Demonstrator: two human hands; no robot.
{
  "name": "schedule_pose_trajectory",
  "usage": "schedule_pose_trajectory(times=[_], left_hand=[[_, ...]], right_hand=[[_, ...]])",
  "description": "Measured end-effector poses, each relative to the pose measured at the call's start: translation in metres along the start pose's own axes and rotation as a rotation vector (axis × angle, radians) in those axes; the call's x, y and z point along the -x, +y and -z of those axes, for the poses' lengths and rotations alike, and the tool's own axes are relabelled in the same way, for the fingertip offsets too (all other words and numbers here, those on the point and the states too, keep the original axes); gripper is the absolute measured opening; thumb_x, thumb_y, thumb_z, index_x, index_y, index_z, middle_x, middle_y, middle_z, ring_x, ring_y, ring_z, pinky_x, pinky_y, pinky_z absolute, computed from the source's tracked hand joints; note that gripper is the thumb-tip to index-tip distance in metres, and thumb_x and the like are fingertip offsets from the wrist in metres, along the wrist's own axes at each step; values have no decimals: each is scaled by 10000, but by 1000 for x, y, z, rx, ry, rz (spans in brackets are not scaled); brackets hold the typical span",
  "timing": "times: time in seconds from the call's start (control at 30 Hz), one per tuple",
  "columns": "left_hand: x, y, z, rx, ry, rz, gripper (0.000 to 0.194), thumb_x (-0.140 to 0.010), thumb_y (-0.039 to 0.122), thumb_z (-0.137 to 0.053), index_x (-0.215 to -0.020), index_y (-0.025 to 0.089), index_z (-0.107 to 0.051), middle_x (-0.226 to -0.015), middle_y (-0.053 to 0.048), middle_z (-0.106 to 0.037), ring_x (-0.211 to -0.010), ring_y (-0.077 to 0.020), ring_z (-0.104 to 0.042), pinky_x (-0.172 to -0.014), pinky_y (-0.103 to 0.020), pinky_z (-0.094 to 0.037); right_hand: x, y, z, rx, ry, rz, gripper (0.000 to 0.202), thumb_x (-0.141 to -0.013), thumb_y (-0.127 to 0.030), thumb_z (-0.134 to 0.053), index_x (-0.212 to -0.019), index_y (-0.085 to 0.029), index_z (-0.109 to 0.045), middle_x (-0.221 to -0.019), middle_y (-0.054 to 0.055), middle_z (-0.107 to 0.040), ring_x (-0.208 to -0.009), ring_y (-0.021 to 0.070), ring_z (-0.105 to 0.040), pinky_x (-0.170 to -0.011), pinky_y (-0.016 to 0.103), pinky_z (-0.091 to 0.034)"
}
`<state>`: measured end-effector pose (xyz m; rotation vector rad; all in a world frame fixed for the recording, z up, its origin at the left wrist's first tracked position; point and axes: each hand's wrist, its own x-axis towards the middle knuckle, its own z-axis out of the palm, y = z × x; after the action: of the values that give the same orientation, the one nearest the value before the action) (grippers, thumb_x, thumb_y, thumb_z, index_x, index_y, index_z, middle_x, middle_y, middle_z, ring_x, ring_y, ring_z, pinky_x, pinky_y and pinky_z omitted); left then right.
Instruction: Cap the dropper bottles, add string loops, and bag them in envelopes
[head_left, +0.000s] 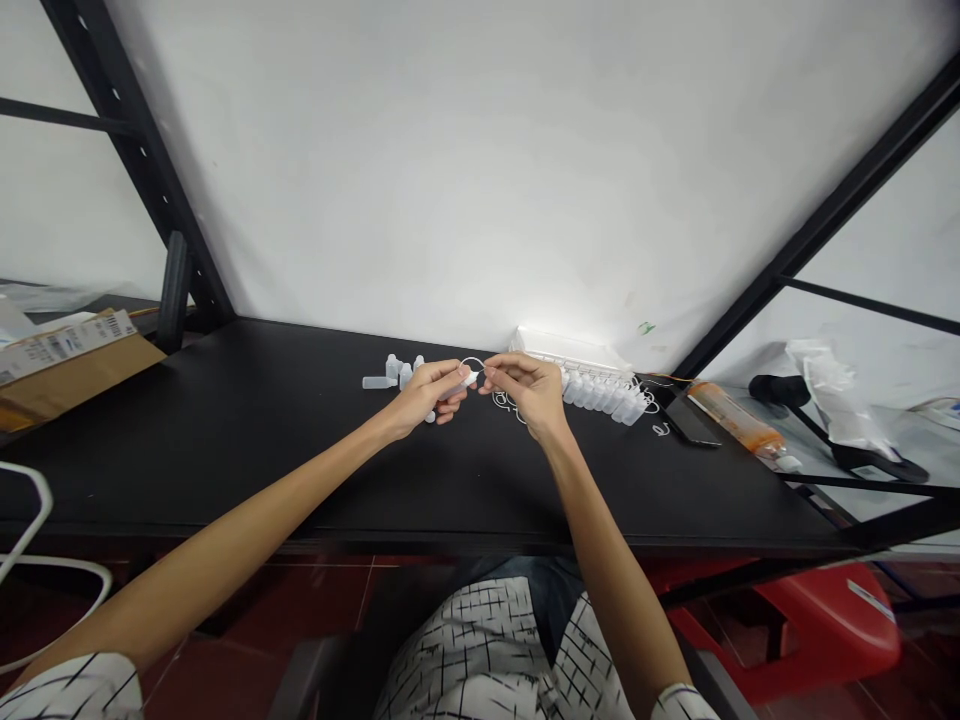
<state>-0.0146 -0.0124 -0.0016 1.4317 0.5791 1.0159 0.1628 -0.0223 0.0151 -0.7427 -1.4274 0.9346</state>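
Observation:
My left hand (pixel 433 393) is closed around a small white plastic bottle (pixel 470 379), its neck pointing right. A thin white loop (pixel 472 360) arcs up from the bottle's neck toward my right hand (pixel 527 385), whose thumb and forefinger pinch it. Several translucent small bottles (pixel 380 382) stand or lie just left of and behind my left hand. To the right of my right hand, a row of similar bottles (pixel 606 394) leans along a white box (pixel 566 347). Loose white loops (pixel 502 401) lie on the black table by my right hand.
On the black table (pixel 247 420), a dark phone (pixel 691 420) lies at the right beside an orange-labelled bottle (pixel 739 418). A cardboard box (pixel 75 370) is at the far left. Black metal posts (pixel 142 150) flank the table, and a red stool (pixel 810 630) stands below right.

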Motion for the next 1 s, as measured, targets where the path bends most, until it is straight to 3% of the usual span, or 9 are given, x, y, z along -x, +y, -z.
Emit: schedule_pose_trajectory(times=[0.67, 0.8, 1.0], left_hand=[[-1, -3, 0, -35, -5, -5, 395, -903, 531, -590, -849, 140, -596, -584, 63, -356, -434, -47, -305, -383, -188, -343], [0, -3, 3, -119, -3, 39, 409, -897, 554, -583, -851, 148, -601, -585, 72, -310, -428, -37, -246, -372, -172, -238], [2, -1, 4, -202, -45, 107, 422, -854, 572, -625, -779, 160, -571, -571, 80, -257, -436, -39, -205, -401, -183, -139]], right_hand=[[0, 0, 3, 94, -28, 64, 195, -714, -358, -794, -783, -185, -738, -781, 24, -657, -610, 138, -642, -652, 345, -590], [4, -2, 6, 193, -66, 98, 153, -752, -344, -760, -785, -196, -746, -835, 34, -658, -624, 130, -643, -652, 330, -590], [6, -5, 16, 204, -178, 16, 133, -731, -316, -779, -761, -188, -766, -799, 39, -676, -614, 139, -661, -655, 340, -586]])
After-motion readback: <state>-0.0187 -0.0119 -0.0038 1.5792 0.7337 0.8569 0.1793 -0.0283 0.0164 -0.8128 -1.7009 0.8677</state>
